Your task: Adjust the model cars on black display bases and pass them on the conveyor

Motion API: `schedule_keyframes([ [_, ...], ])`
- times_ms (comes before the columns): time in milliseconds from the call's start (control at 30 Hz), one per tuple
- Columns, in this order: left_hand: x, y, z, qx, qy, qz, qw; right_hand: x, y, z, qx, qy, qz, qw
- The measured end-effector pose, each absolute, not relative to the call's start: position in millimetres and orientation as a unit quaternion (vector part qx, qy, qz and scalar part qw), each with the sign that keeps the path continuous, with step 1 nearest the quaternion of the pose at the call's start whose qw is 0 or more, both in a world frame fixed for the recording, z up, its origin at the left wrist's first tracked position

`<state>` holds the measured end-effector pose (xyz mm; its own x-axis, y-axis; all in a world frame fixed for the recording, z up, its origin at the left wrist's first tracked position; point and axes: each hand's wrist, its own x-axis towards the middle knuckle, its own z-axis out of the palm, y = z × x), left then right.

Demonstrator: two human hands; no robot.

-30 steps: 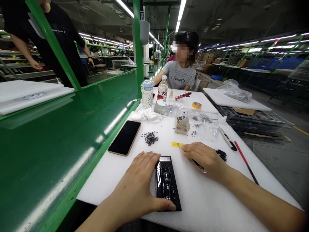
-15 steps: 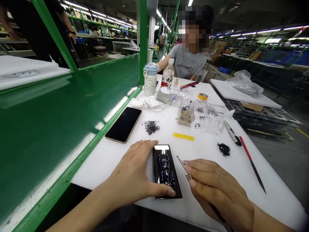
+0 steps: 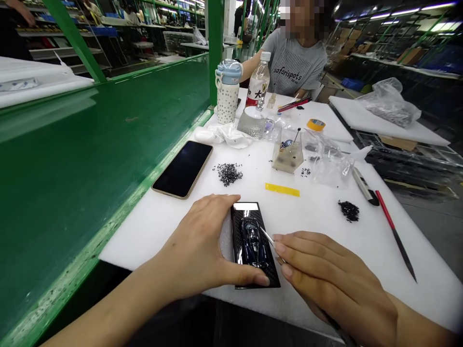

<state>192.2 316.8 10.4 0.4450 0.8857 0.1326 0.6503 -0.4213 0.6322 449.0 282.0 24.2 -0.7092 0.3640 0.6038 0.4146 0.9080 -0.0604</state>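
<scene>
A glossy black rectangular base (image 3: 249, 212) with a small dark blue model car (image 3: 253, 238) on it lies on the white foam mat (image 3: 311, 217). My left hand (image 3: 202, 246) grips this base from its left side, thumb along the near edge. My right hand (image 3: 325, 277) pinches metal tweezers (image 3: 268, 238), whose tip touches the car's right side. A yellow strip (image 3: 282, 189) lies just beyond the base.
A phone (image 3: 183, 168) lies left, beside a green conveyor (image 3: 90, 144). Two piles of tiny black parts (image 3: 228, 172), a clear tub (image 3: 288, 155), plastic bags, a marker (image 3: 364, 185), a red-handled file (image 3: 396, 236), a cup and bottle stand farther back. A person in a grey shirt (image 3: 294, 62) sits opposite.
My right hand came back from the yellow strip and brought the tweezers down to the car. The left hand kept its hold on the base. The view tilted downward.
</scene>
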Motion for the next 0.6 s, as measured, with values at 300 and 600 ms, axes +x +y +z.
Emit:
schedule_keyframes([
  [300,194,319,11,0.811,0.471,0.233,0.258,449,280,22,-0.215,-0.927,-0.019,0.307],
  [600,194,316,13,0.81,0.47,0.232,0.264,453,280,15,-0.212,-0.927,-0.024,0.308],
])
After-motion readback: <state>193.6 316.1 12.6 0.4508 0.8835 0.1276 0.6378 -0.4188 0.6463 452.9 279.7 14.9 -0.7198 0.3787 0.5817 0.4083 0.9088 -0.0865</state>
